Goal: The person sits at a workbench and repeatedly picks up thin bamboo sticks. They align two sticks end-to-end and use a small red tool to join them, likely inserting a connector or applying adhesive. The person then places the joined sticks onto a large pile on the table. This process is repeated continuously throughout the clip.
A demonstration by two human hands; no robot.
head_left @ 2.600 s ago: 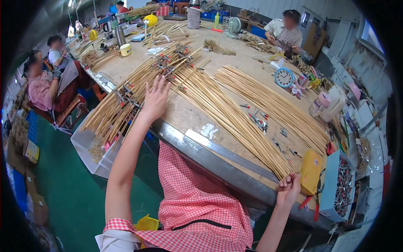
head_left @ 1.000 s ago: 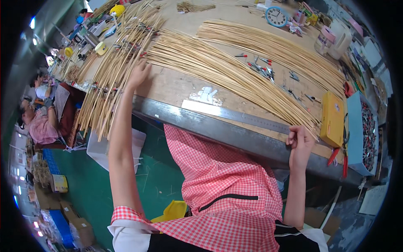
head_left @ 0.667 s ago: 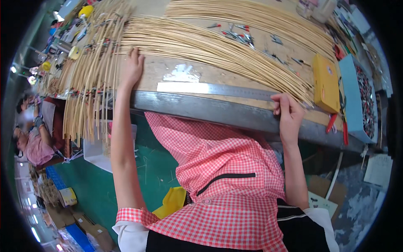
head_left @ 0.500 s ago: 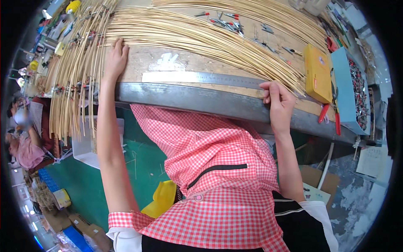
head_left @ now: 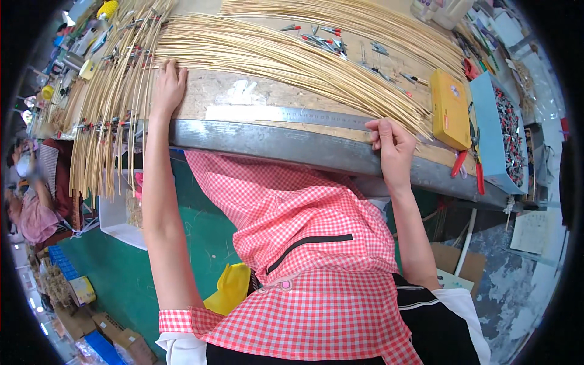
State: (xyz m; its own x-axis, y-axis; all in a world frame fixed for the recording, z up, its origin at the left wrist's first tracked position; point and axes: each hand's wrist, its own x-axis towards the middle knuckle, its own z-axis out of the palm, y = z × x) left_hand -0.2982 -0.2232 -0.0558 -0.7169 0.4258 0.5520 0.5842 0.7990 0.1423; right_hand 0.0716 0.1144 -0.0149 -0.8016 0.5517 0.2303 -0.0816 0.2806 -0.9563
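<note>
My left hand [head_left: 169,88] rests at the left ends of a long bundle of thin tan bamboo-like strips [head_left: 286,52], fingers stretched out and slightly apart on the workbench. At the bench's front edge, my right hand [head_left: 394,149] is closed, with thumb and fingers pressed together. Its fingertips meet the right end of a steel ruler [head_left: 292,115] lying along that edge; what they pinch is hidden. White scraps of tape or paper [head_left: 242,92] stick to the wood behind the ruler.
Small red-tipped clips [head_left: 322,42] lie among the strips. A yellow box [head_left: 450,109], red-handled pliers [head_left: 477,161] and a blue tray of clips [head_left: 499,134] stand at right. More clipped strips [head_left: 103,134] overhang the bench at left. A person [head_left: 36,201] sits at far left.
The view has shifted slightly, so the bench's right side appears a little further left. Both hands keep about the same places and poses.
</note>
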